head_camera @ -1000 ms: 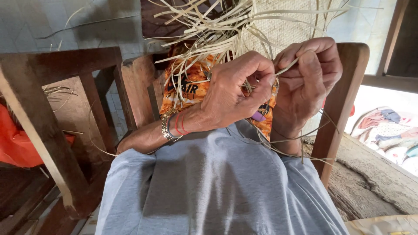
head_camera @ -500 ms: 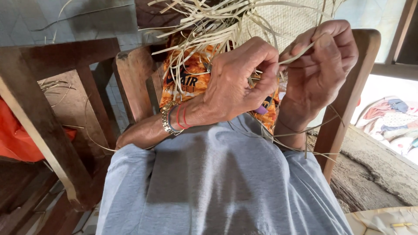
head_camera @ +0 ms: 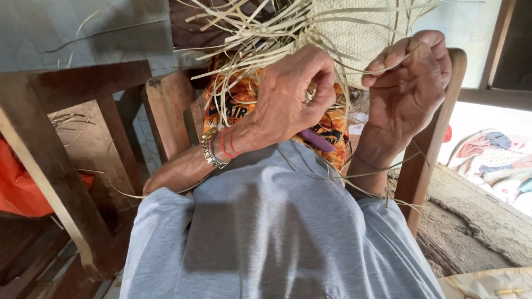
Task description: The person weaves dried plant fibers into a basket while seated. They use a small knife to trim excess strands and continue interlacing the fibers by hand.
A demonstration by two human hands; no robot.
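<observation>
A pale woven straw mat [head_camera: 354,33] with many loose strips [head_camera: 249,39] fanning out hangs in front of me at the top of the view. My left hand [head_camera: 293,94] is closed around strips at the mat's lower edge, its wrist wearing a metal watch and red bands. My right hand [head_camera: 410,88] pinches one thin straw strip between thumb and fingers and holds it taut to the right of the left hand. An orange patterned cloth [head_camera: 327,127] shows behind the hands.
My grey shirt [head_camera: 266,232] fills the lower middle. Dark wooden chair frames stand at the left [head_camera: 72,138] and right [head_camera: 426,166]. An orange bag [head_camera: 22,188] lies at far left. Rough timber [head_camera: 476,221] and colourful cloths [head_camera: 499,160] are at right.
Both hands have risen slightly and the right hand has drawn its strip up and to the right, away from the left hand.
</observation>
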